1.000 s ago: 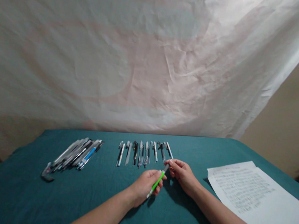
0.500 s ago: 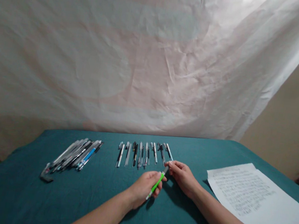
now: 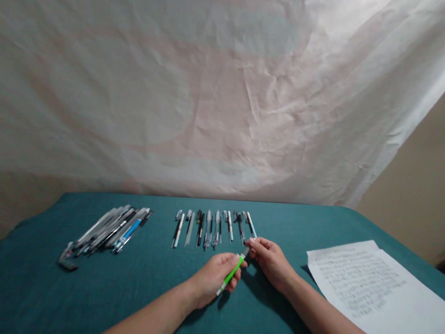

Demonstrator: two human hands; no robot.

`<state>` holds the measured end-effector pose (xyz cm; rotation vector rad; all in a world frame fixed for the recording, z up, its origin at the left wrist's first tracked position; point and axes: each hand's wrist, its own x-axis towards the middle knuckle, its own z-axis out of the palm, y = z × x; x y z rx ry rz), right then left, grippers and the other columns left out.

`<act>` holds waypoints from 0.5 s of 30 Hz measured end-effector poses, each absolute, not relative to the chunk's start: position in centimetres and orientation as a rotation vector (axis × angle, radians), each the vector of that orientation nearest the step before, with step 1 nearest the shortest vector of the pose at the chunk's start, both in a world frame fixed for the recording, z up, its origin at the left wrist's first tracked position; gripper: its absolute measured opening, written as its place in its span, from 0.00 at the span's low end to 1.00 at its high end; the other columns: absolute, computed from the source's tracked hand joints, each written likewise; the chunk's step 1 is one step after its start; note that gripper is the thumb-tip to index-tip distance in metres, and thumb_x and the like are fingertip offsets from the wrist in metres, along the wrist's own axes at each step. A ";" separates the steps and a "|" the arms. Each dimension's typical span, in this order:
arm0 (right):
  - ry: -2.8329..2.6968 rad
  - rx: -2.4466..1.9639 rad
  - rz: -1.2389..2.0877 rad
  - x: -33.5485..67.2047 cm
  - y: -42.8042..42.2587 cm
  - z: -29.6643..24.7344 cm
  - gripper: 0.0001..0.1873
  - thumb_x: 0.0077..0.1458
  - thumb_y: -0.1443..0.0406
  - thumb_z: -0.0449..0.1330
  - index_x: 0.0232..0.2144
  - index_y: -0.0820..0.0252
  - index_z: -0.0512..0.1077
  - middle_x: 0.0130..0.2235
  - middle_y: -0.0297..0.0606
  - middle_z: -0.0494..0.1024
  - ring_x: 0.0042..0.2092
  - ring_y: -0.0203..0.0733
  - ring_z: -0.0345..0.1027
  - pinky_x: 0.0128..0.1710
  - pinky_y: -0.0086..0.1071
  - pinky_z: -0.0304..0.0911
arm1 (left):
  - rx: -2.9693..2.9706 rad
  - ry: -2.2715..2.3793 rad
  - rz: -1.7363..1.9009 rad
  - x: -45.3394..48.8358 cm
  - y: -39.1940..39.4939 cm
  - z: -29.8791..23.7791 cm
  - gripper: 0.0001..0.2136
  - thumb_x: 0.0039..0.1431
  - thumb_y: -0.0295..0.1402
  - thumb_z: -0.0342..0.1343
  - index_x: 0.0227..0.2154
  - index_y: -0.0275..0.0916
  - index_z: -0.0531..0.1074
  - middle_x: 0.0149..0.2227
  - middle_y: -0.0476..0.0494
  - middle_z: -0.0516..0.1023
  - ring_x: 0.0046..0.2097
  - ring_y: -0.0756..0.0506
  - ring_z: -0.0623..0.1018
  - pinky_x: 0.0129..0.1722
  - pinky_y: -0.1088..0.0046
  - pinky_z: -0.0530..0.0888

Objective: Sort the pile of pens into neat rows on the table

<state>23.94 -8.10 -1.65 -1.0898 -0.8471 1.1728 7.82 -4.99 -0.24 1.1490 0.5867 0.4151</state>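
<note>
A bright green pen [image 3: 230, 276] with a grey upper end is held slantwise above the cloth. My left hand [image 3: 215, 279] is closed around its green barrel. My right hand [image 3: 270, 261] pinches the grey end between thumb and fingertips. Whether that grey end is a cap or a grip I cannot tell. Just beyond the hands lies a row of pens, some taken apart, with a white pen [image 3: 251, 224] at its right end and another white pen [image 3: 179, 230] toward its left.
On the left lies a bundle of pens [image 3: 112, 232] side by side, with a dark grey curved piece [image 3: 68, 263] at its near end. Handwritten paper sheets [image 3: 410, 317] lie at the right on the green tablecloth [image 3: 69, 310]. A pale hanging sheet [image 3: 213, 107] stands behind.
Both hands keep their hold on the green pen with hardly any movement. The whole view has shifted very slightly.
</note>
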 end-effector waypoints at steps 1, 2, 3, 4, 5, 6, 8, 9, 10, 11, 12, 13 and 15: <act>-0.838 -1.076 1.180 23.9 -8.1 -1.5 0.13 0.41 0.58 0.61 0.23 0.64 0.70 0.23 0.34 0.68 0.24 0.31 0.57 0.27 0.26 0.53 | 1.152 0.592 0.409 7.8 -5.0 -0.2 0.19 0.50 0.47 0.46 0.34 0.34 0.64 0.21 0.52 0.63 0.19 0.57 0.62 0.19 0.80 0.57; -0.830 -1.064 1.187 23.9 -8.2 -1.4 0.14 0.40 0.58 0.61 0.25 0.64 0.71 0.24 0.34 0.69 0.25 0.31 0.57 0.27 0.26 0.53 | 1.155 0.597 0.401 7.8 -5.0 -0.2 0.19 0.50 0.47 0.46 0.34 0.34 0.65 0.21 0.53 0.63 0.19 0.57 0.61 0.19 0.80 0.57; -0.824 -1.054 1.192 23.9 -8.2 -1.3 0.14 0.40 0.58 0.62 0.26 0.64 0.72 0.25 0.35 0.69 0.25 0.31 0.57 0.28 0.27 0.53 | 1.155 0.602 0.394 7.8 -4.9 -0.2 0.19 0.50 0.47 0.46 0.34 0.34 0.65 0.21 0.53 0.63 0.18 0.57 0.61 0.19 0.80 0.56; -0.821 -1.046 1.198 24.0 -8.2 -1.2 0.14 0.40 0.58 0.62 0.27 0.64 0.72 0.25 0.35 0.69 0.25 0.31 0.57 0.28 0.27 0.54 | 1.154 0.604 0.388 7.8 -4.9 -0.2 0.20 0.50 0.47 0.45 0.34 0.34 0.65 0.21 0.53 0.62 0.18 0.57 0.60 0.18 0.80 0.56; -0.821 -1.038 1.204 24.0 -8.1 -1.2 0.14 0.40 0.58 0.62 0.27 0.64 0.73 0.25 0.35 0.69 0.25 0.31 0.57 0.28 0.27 0.54 | 1.150 0.604 0.381 7.8 -4.9 -0.2 0.20 0.50 0.48 0.45 0.34 0.33 0.65 0.21 0.53 0.62 0.18 0.57 0.60 0.18 0.80 0.56; -0.823 -1.032 1.212 24.0 -8.1 -1.2 0.14 0.40 0.59 0.62 0.28 0.64 0.73 0.25 0.35 0.69 0.25 0.32 0.57 0.28 0.27 0.54 | 1.146 0.600 0.375 7.8 -4.9 -0.2 0.20 0.50 0.48 0.45 0.34 0.33 0.65 0.21 0.53 0.62 0.18 0.58 0.60 0.18 0.80 0.55; -0.824 -1.018 1.229 24.1 -8.1 -1.3 0.14 0.40 0.59 0.61 0.29 0.64 0.73 0.25 0.36 0.69 0.25 0.32 0.57 0.29 0.27 0.54 | 1.137 0.588 0.375 7.8 -4.9 -0.2 0.20 0.50 0.47 0.45 0.36 0.34 0.65 0.21 0.53 0.62 0.18 0.58 0.60 0.18 0.80 0.54; -0.823 -1.010 1.237 24.1 -8.1 -1.3 0.15 0.40 0.59 0.61 0.30 0.64 0.73 0.25 0.36 0.69 0.25 0.32 0.58 0.29 0.28 0.55 | 1.135 0.580 0.379 7.9 -4.9 -0.2 0.20 0.50 0.47 0.45 0.37 0.34 0.64 0.21 0.54 0.62 0.18 0.58 0.60 0.18 0.80 0.54; -0.821 -1.003 1.244 24.1 -8.1 -1.3 0.15 0.40 0.59 0.61 0.31 0.64 0.73 0.25 0.36 0.70 0.26 0.33 0.58 0.30 0.28 0.55 | 1.135 0.574 0.386 7.9 -4.9 -0.3 0.20 0.50 0.47 0.46 0.37 0.34 0.64 0.21 0.54 0.62 0.18 0.58 0.60 0.18 0.80 0.54; -0.820 -0.998 1.250 24.1 -8.0 -1.4 0.16 0.40 0.59 0.61 0.31 0.64 0.73 0.26 0.36 0.70 0.26 0.33 0.59 0.30 0.28 0.55 | 1.135 0.570 0.396 7.9 -5.0 -0.3 0.20 0.50 0.47 0.46 0.38 0.35 0.63 0.21 0.54 0.62 0.18 0.57 0.60 0.18 0.80 0.55; -0.818 -0.999 1.249 24.0 -8.0 -1.4 0.16 0.41 0.59 0.61 0.32 0.64 0.73 0.26 0.36 0.70 0.26 0.33 0.59 0.30 0.28 0.55 | 1.135 0.567 0.406 7.9 -5.0 -0.3 0.19 0.50 0.46 0.46 0.38 0.35 0.63 0.21 0.54 0.62 0.18 0.57 0.61 0.18 0.80 0.55; -0.819 -1.003 1.243 23.9 -8.0 -1.4 0.16 0.41 0.58 0.61 0.32 0.64 0.72 0.27 0.36 0.70 0.26 0.33 0.60 0.31 0.29 0.56 | 1.134 0.567 0.412 7.9 -5.0 -0.3 0.19 0.50 0.46 0.46 0.37 0.36 0.63 0.21 0.54 0.62 0.18 0.57 0.61 0.18 0.80 0.56; -0.827 -1.023 1.220 23.7 -8.1 -1.4 0.16 0.43 0.57 0.59 0.31 0.64 0.72 0.25 0.35 0.69 0.26 0.33 0.60 0.30 0.28 0.55 | 1.132 0.568 0.417 7.9 -5.0 -0.3 0.18 0.50 0.46 0.47 0.36 0.36 0.62 0.22 0.53 0.63 0.19 0.57 0.62 0.19 0.80 0.57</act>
